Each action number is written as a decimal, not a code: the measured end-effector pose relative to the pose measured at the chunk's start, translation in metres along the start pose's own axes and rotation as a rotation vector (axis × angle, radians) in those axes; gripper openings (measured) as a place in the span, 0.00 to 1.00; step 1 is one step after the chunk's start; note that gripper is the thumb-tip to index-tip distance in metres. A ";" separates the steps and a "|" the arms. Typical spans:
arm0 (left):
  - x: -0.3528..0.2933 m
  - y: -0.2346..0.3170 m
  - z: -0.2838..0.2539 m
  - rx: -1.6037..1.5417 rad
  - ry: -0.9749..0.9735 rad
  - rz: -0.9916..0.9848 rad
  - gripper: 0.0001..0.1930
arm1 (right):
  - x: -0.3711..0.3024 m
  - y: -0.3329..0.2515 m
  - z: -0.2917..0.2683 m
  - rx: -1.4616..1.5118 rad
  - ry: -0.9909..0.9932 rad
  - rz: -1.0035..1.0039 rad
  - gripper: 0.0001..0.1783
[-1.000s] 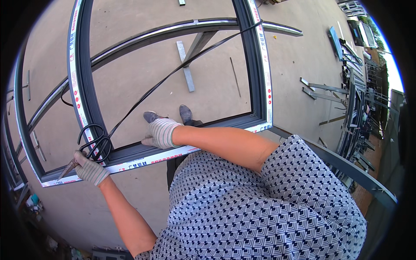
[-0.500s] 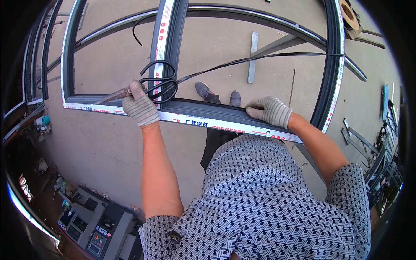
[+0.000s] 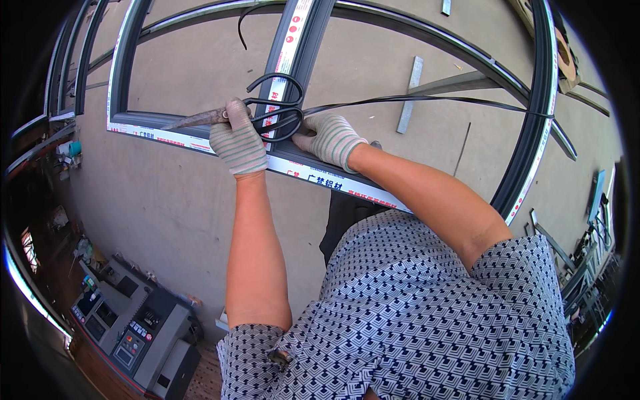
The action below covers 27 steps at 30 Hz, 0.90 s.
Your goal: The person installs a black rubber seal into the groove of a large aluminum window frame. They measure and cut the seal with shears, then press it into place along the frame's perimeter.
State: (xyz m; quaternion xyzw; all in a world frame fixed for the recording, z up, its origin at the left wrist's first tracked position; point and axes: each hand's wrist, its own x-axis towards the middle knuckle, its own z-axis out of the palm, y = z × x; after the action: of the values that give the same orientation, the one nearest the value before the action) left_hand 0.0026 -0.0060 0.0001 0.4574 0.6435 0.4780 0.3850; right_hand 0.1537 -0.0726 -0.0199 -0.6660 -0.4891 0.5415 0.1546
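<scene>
- In the head view, your left hand (image 3: pixel 239 140), in a striped work glove, grasps the scissors (image 3: pixel 193 120) around the pivot, thumb on top.
- The scissors lie lengthwise above the near rail (image 3: pixel 285 151) of the window frame (image 3: pixel 541 73): blades toward the left, black looped handles (image 3: pixel 300 87) toward the right, across the foot of the frame's divider (image 3: pixel 308 50).
- Your right hand (image 3: pixel 333 141), gloved the same way, is bent downward at the near rail, just right of the divider and beside the handles. Its fingertips are partly hidden, so you cannot tell whether they pinch anything.
- A thin black strip (image 3: pixel 433 98) runs from near your right fingers across the opening to the frame's right upright, which it crosses; its left end is lost behind the handles and glove.
- The frame is dark grey, with printed white film along its edges; the near rail runs between you and the opening.
- Beyond the opening, a pale metal bar (image 3: pixel 410 93) lies on the floor (image 3: pixel 187 207).
- On the near left, well apart from your hands, stands a grey machine (image 3: pixel 170 333) with a control panel; more frames (image 3: pixel 79 73) stand on the far left.
</scene>
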 end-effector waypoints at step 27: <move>-0.002 0.009 -0.002 0.093 -0.007 -0.015 0.25 | -0.008 -0.007 -0.005 -0.064 -0.034 0.016 0.22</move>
State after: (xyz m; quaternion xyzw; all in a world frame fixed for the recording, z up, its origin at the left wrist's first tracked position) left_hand 0.0028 -0.0070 0.0094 0.4718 0.6671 0.4428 0.3692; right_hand 0.1549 -0.0737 -0.0082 -0.6652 -0.5035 0.5380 0.1204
